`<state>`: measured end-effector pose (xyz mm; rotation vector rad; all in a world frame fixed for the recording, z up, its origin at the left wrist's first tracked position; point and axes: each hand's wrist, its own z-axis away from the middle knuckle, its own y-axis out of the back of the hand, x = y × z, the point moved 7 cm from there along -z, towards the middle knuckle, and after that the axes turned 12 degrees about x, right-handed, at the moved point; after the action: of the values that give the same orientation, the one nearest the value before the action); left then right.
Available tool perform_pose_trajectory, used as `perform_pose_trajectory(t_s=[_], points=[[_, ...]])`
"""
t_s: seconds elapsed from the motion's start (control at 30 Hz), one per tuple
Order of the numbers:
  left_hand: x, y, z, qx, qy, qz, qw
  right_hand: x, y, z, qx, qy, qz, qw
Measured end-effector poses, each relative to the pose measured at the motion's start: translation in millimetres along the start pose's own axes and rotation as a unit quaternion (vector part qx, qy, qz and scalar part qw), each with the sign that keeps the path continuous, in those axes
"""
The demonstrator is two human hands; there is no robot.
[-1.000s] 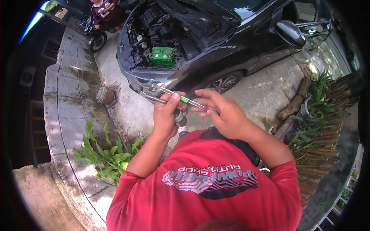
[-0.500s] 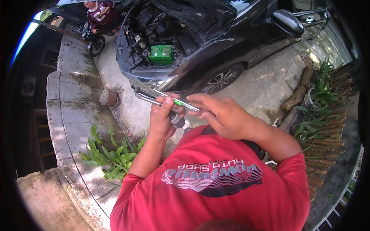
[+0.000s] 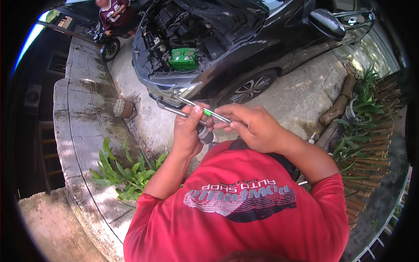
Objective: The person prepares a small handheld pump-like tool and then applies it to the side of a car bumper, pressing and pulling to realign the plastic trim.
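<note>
Silver rod (image 3: 207, 112), green-banded, spans both hands: left hand (image 3: 190, 126) grips it beside long metal tool (image 3: 175, 111); right hand (image 3: 255, 130) at near end, grip unclear. Left hand shifted rightward, probably minor adjustment.

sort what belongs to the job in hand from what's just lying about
Likely the job's: green-banded rod and metal bar in left grip, right grip at rod's end; open-hooded car; green battery.

Likely just around: leafy plant; log; round pot; motorcycle.
</note>
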<state>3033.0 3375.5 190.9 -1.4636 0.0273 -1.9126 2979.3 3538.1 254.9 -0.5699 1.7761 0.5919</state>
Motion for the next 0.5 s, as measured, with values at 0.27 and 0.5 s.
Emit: perform_pose_trajectory(t_s=[0.27, 0.5], points=[[-7, -8, 1, -0.01, 0.001, -0.005, 1.0, 6, 5, 3, 0.015, -0.025, -0.013, 0.999], [-31, -13, -5, -0.025, -0.022, -0.163, 0.986, 41, 5, 8, 0.0, -0.189, -0.162, 0.969]])
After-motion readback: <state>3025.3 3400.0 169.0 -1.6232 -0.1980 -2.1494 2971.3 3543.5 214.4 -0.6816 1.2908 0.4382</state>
